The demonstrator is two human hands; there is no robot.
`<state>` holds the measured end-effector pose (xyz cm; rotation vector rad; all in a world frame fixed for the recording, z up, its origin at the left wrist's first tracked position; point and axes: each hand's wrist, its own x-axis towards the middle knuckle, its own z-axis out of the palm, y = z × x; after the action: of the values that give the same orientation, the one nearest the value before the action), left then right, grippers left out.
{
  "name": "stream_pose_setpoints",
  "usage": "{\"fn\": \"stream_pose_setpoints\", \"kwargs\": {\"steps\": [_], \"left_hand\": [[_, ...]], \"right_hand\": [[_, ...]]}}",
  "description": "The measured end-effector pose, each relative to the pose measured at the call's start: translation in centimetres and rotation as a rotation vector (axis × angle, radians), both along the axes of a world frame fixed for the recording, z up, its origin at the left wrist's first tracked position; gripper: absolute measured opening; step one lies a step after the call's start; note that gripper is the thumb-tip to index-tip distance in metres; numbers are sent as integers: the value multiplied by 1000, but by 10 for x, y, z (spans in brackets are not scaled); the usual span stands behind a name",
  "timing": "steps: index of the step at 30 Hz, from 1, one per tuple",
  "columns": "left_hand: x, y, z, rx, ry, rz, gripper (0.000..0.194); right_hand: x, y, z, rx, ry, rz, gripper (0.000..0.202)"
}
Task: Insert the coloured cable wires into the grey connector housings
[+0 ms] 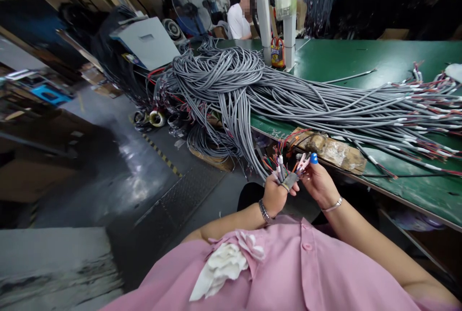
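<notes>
My left hand [276, 195] is closed around a bunch of grey cables [249, 133] near their ends, where red, green and orange wires fan out. Something grey covers one of its fingers or lies against it. Close on the right, my right hand [320, 183] pinches pinkish-white wire ends [302, 162] between thumb and finger; a blue cap [314, 158] covers one fingertip. The gripped cables hang down from a large looped pile of grey cables [220, 70] on the green table [325, 58].
Many cable ends with stripped wires [422, 109] spread across the table's right side. A taped wooden block [332, 152] lies at the near edge. White posts [265, 12] rise behind. A person [238, 19] sits beyond the table, near a fan [191, 7].
</notes>
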<state>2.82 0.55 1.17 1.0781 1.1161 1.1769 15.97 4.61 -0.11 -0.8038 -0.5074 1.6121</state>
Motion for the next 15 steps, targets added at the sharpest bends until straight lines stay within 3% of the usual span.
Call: {"fn": "stream_pose_setpoints", "kwargs": {"steps": [6, 11, 15], "left_hand": [[-4, -4, -2, 21, 31, -26, 35], [-11, -9, 2, 10, 34, -61, 35], [-16, -13, 7, -16, 60, -101, 36]], "right_hand": [[-1, -1, -3, -19, 87, 18, 36], [11, -8, -2, -34, 103, 305, 56], [21, -16, 2, 30, -53, 520, 38]]}}
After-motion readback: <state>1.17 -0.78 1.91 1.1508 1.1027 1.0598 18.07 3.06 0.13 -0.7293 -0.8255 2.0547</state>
